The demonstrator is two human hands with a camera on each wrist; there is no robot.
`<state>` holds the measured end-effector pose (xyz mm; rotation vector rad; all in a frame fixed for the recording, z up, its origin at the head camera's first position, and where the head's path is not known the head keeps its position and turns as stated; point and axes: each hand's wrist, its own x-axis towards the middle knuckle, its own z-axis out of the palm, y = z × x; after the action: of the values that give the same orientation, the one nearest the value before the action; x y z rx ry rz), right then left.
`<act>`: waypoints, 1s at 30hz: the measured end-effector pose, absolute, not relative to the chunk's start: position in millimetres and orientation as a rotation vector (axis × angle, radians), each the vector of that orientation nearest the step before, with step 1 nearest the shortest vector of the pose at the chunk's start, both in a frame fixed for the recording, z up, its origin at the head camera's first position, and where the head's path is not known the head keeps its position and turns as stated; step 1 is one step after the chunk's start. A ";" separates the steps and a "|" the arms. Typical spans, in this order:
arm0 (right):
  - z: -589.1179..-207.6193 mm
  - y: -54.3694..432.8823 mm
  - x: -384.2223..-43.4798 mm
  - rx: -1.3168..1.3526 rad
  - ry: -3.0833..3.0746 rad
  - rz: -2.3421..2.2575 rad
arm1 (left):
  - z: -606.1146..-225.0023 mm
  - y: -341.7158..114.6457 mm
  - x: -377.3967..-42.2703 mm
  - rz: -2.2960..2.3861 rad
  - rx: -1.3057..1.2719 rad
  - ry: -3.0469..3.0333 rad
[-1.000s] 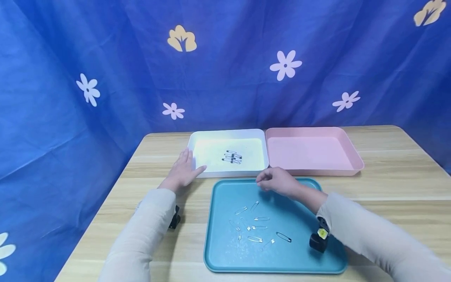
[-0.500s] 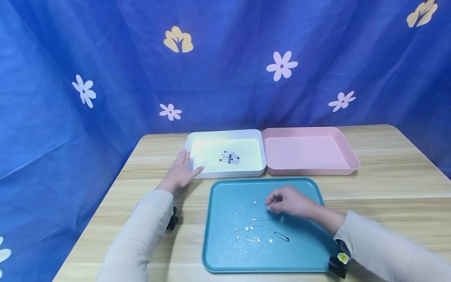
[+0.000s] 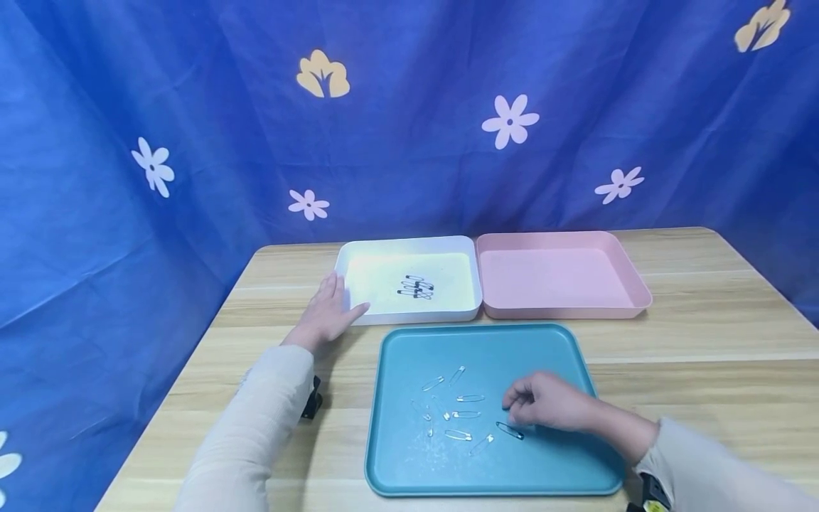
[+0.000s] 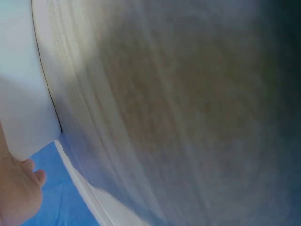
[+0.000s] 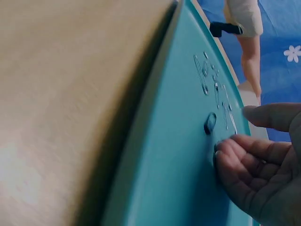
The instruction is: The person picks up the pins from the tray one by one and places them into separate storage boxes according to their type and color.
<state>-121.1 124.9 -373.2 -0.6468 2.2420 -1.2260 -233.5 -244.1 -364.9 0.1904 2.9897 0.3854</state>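
My left hand (image 3: pixel 323 313) rests with straight fingers along the left side of the white tray (image 3: pixel 409 318), its thumb at the front corner. Inside that tray lies a small pile of black safety pins (image 3: pixel 416 287). My right hand (image 3: pixel 547 402) hovers low over the teal tray (image 3: pixel 473 483), close above a lone black safety pin (image 3: pixel 510 431). In the right wrist view its fingers (image 5: pixel 230 160) are loosely bent, the thumb apart from them, and nothing lies between. Several silver safety pins (image 3: pixel 458 434) are scattered left of the black one.
A pink tray (image 3: pixel 563 313) stands beside the white one at the back, with no pins showing in it. All three trays are on a wooden table (image 3: pixel 716 341). Behind it hangs a blue flowered curtain (image 3: pixel 409 142).
My right hand has moved from the front edge of the white tray back toward me and to the right, down to the lone black safety pin. My left hand has stayed at the white tray.
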 end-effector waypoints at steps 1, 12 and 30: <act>-372.8 124.9 -119.4 -0.665 2.258 -1.196 | -364.7 -244.1 -233.5 0.382 0.190 2.990; -375.4 115.3 -108.5 -0.739 2.464 -0.963 | -364.0 -244.2 -233.0 0.354 0.203 3.000; -374.8 116.9 -121.7 -0.701 2.259 -1.042 | -366.4 -245.8 -233.1 0.366 0.187 2.981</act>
<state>-121.7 116.9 -374.8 -0.7012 2.2585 -1.0419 -233.1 -245.8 -366.4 0.1865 2.9809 0.3662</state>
